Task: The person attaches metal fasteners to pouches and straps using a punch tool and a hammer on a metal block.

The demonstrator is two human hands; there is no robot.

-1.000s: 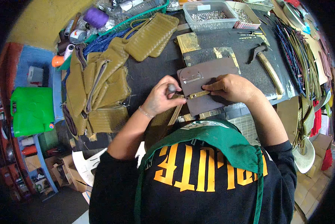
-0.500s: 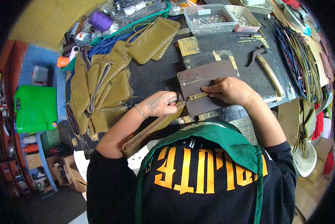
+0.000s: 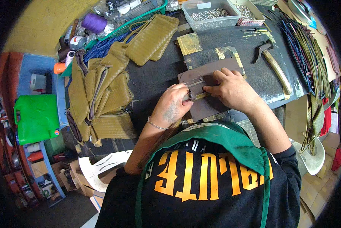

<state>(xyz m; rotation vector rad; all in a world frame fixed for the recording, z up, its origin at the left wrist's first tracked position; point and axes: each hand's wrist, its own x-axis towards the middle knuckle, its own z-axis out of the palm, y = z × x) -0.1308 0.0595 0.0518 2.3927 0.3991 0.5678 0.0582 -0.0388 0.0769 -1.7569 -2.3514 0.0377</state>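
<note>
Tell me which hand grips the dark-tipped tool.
The left hand, the one with the bracelet: the tool juts from its grasp. The right hand, with no bracelet in sight, rests on the brown panel.

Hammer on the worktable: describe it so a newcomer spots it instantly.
On the dark worktable, look to the right of the person's right hand. The hammer lies between that hand and the bundle of long strips, its head away from the person. Its thick pale handle and dark, curved head set it apart from the thin, bunched strips.
</note>
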